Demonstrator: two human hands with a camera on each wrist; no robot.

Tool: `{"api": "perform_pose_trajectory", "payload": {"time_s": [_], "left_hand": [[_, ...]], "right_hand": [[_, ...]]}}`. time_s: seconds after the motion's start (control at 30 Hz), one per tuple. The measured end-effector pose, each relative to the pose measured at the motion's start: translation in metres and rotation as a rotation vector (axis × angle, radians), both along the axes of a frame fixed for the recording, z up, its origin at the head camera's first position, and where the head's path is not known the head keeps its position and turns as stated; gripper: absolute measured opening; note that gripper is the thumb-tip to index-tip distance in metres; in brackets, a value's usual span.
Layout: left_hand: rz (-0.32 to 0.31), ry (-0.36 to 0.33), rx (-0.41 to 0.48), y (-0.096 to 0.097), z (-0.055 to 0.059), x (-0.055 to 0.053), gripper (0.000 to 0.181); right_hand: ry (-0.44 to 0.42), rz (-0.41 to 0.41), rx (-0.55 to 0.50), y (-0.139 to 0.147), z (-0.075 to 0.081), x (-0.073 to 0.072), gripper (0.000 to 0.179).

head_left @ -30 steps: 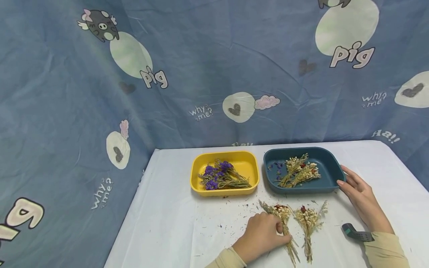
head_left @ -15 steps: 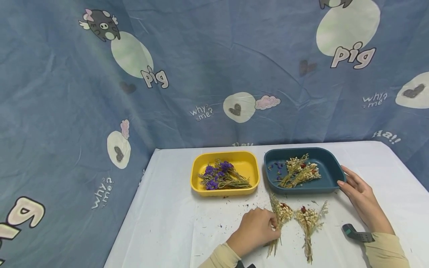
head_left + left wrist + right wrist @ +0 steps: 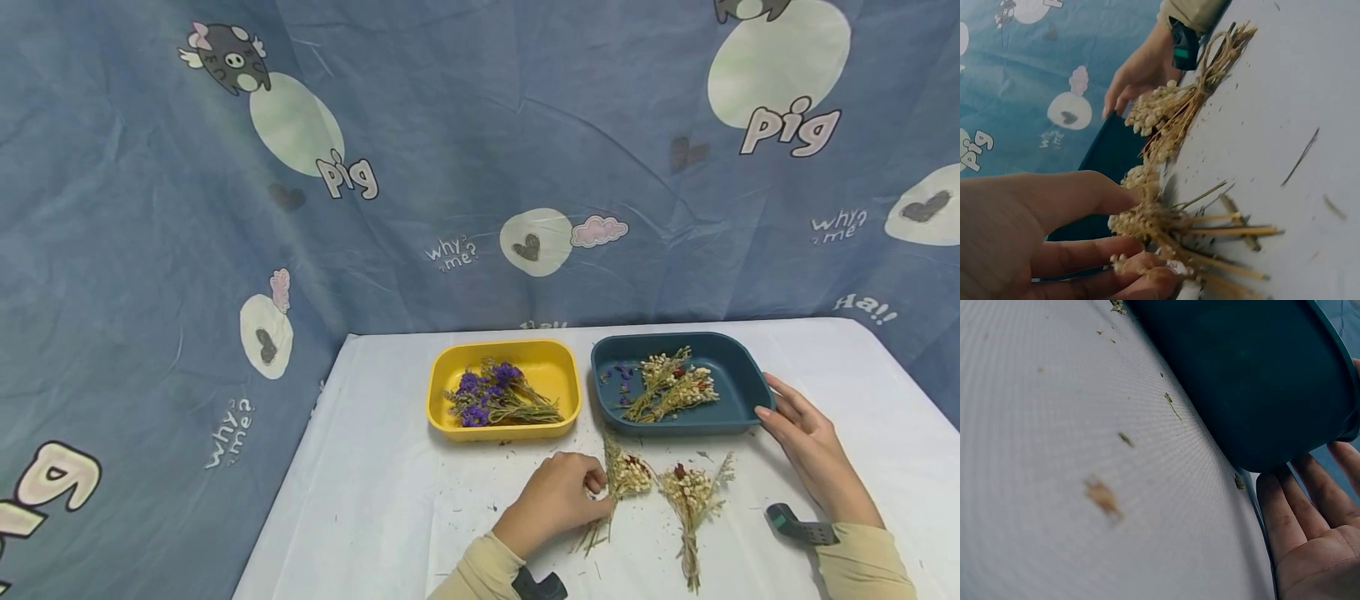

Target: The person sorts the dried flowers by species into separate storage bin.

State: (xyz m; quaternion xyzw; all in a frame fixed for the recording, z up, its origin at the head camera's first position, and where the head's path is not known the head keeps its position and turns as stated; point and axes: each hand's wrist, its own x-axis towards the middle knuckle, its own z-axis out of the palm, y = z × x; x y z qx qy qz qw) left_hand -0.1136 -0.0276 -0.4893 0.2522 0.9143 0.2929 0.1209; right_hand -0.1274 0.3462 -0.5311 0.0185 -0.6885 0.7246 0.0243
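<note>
My left hand (image 3: 558, 496) pinches a bunch of dried flowers (image 3: 628, 475) low over the table, with cream blossoms and straw stems; in the left wrist view, thumb and fingers close around its flowers (image 3: 1132, 219). Part of the bunch is hidden behind the hand. To its right lies a second, tied dried bunch (image 3: 688, 500). At the right end of a dark blue tray (image 3: 675, 427), my right hand (image 3: 806, 437) holds the corner, thumb at the front and fingers against the end wall. In the right wrist view, the fingers (image 3: 1322, 494) meet the tray's lower edge.
Inside the blue tray lie more dried bunches (image 3: 671, 387) and purple petals (image 3: 624, 379). Left of it stands a yellow tray (image 3: 442, 429) holding purple flowers (image 3: 487, 392). Plant bits are scattered over the white tablecloth (image 3: 375, 475). A blue patterned curtain (image 3: 420, 150) hangs behind.
My left hand has moved left and slightly away from me, bringing the dried bunch with it and widening the gap to the tied bunch. My right hand stays at the blue tray.
</note>
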Motion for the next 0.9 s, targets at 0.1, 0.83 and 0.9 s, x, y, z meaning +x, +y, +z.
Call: {"api": "perform_pose_trajectory", "payload": {"time_s": [0.1, 0.83, 0.9], "left_hand": [[0.004, -0.026, 0.038, 0.0027, -0.0025, 0.0000, 0.016], [0.032, -0.098, 0.149, -0.0016, -0.0048, -0.0049, 0.009], [0.027, -0.144, 0.187, -0.0025, -0.0032, -0.0055, 0.008]], "right_hand": [[0.009, 0.000, -0.006, -0.0001, 0.0000, -0.0001, 0.068], [0.036, 0.014, -0.042, -0.0021, 0.0008, 0.0003, 0.066], [0.035, 0.014, -0.043, -0.0021, 0.0008, 0.0004, 0.066]]}}
